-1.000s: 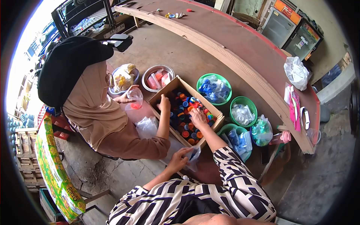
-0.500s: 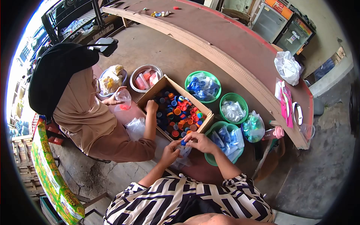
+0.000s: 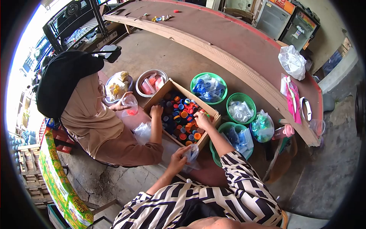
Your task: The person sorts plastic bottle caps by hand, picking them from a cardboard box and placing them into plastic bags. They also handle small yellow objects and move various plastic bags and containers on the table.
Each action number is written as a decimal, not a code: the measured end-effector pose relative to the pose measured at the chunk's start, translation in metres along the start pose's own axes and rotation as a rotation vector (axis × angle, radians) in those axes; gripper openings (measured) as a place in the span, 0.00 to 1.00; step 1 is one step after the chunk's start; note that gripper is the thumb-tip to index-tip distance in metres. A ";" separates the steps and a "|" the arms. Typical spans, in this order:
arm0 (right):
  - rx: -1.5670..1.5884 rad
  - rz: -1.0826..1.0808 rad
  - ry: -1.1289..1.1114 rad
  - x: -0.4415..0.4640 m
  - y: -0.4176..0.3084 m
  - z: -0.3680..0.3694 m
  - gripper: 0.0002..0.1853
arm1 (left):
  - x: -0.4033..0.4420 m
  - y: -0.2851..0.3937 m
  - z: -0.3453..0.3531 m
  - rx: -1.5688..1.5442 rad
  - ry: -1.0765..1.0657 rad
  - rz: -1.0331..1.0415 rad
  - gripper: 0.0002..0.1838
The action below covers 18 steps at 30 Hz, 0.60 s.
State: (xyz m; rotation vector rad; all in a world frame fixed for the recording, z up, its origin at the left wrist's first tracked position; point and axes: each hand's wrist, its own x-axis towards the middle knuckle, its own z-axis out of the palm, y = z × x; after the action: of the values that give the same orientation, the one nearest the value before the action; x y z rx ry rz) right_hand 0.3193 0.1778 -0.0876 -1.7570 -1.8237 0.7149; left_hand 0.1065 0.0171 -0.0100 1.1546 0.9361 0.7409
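Note:
My left hand (image 3: 177,160) is closed on the rim of a clear plastic bag (image 3: 191,153), its mouth held up just in front of the cardboard box (image 3: 216,121). Colourful bottle caps (image 3: 183,114), mostly orange, red and blue, fill the box. Over its right side reaches my right hand (image 3: 203,121), fingers curled down among the caps; what they pinch, if anything, is hidden. At the box's left edge a co-worker's hand (image 3: 156,111) dips in among the caps. The co-worker's other hand (image 3: 124,102) holds a clear bag (image 3: 130,104) with red caps in the bottom.
Green baskets hold bagged blue caps (image 3: 208,88), white caps (image 3: 241,112) and more blue bags (image 3: 238,140). A bag of green caps (image 3: 262,127) sits at the right. A metal bowl (image 3: 139,84) and a basin (image 3: 108,100) stand behind the box. A long wooden-edged board (image 3: 228,63) spans the back.
My right hand has left the bag, where it held a blue cap, and moved up and right into the box. My left hand still holds the bag. The co-worker stays in nearly the same pose.

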 end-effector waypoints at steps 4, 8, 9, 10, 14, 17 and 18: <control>-0.202 0.116 0.029 0.013 0.004 0.021 0.14 | -0.004 -0.002 -0.003 0.028 -0.020 0.005 0.30; -0.252 0.077 0.070 0.011 0.000 0.021 0.12 | -0.003 -0.005 -0.007 0.015 -0.038 0.001 0.30; -0.245 0.050 0.065 0.011 0.006 0.023 0.12 | -0.002 -0.005 -0.007 0.009 -0.046 -0.010 0.30; -0.248 0.053 0.069 0.011 0.011 0.024 0.12 | -0.001 -0.006 -0.007 0.008 -0.051 -0.008 0.30; -0.078 0.009 0.091 0.015 0.020 0.023 0.13 | 0.005 -0.008 -0.007 0.001 -0.069 -0.038 0.29; 0.159 0.080 0.050 0.003 -0.001 -0.003 0.10 | 0.007 -0.012 -0.007 0.008 -0.079 -0.043 0.29; 0.154 0.068 0.054 -0.006 -0.009 -0.012 0.10 | 0.007 -0.013 -0.006 0.016 -0.088 -0.049 0.28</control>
State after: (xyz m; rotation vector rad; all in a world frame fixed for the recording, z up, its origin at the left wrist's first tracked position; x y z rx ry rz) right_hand 0.3214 0.1722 -0.0725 -1.7276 -1.6344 0.8047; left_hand 0.1047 0.0227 -0.0249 1.1650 0.8945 0.6391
